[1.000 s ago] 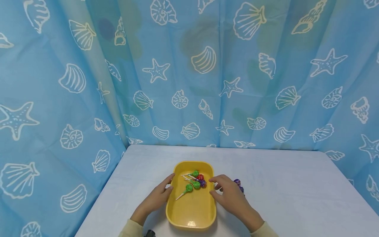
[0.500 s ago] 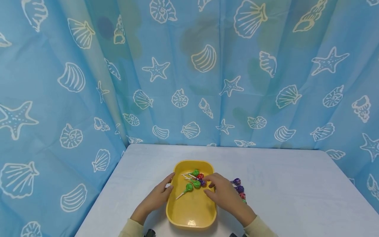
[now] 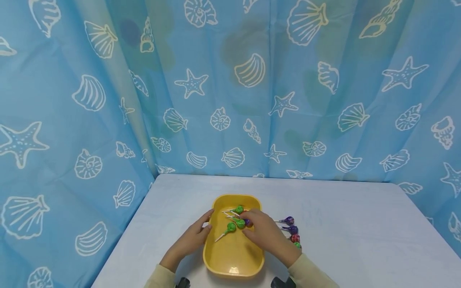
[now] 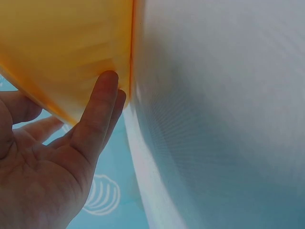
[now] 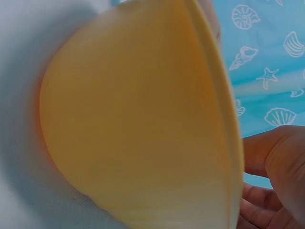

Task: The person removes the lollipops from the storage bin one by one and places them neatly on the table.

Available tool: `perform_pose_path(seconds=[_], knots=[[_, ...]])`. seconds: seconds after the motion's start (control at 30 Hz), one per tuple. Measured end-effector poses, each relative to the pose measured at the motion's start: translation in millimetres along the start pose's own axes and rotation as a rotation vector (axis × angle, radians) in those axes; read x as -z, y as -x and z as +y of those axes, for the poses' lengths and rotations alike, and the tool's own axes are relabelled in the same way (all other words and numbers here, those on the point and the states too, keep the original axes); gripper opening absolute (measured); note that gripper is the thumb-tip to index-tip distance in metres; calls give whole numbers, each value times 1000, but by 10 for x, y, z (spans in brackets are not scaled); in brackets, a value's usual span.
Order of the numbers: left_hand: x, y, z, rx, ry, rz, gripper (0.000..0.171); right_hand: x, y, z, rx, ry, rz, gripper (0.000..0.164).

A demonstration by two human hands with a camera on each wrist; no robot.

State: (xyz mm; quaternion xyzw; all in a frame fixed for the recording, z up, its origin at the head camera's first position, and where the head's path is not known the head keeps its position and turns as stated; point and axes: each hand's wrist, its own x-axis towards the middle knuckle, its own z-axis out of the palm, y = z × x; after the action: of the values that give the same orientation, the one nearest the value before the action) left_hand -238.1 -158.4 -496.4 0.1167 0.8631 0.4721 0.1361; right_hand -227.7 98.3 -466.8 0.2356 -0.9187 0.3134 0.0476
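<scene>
A yellow tray [image 3: 234,256] holds several wrapped lollipops, among them a green lollipop [image 3: 231,227] nearest me and a purple lollipop [image 3: 248,223]. My left hand [image 3: 193,239] rests against the tray's left side; in the left wrist view its fairly straight fingers [image 4: 102,105] touch the outer wall. Over the right rim reaches my right hand [image 3: 266,232], thumb and forefinger apart beside the purple lollipop. That hand covers the red lollipop's place. In the right wrist view the tray's wall hides most of the fingertips.
Right of the tray, several lollipops lie in a column on the white table [image 3: 342,224]: a purple lollipop [image 3: 289,220] at the back, a green lollipop [image 3: 297,245] nearest. A blue shell-print curtain [image 3: 223,100] stands behind. Dark objects [image 3: 282,282] show at the bottom edge.
My right hand has moved left from the tray's right rim to over the lollipops inside, uncovering the column of lollipops on the table. My left hand has stayed at the tray's left side.
</scene>
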Motion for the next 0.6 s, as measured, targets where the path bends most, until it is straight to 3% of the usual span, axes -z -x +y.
perform_pose_path(seconds=[0.6], knots=[[-4,0,-15,6,-11,10,54,-188,-261,-34,-91,263,-146,34]])
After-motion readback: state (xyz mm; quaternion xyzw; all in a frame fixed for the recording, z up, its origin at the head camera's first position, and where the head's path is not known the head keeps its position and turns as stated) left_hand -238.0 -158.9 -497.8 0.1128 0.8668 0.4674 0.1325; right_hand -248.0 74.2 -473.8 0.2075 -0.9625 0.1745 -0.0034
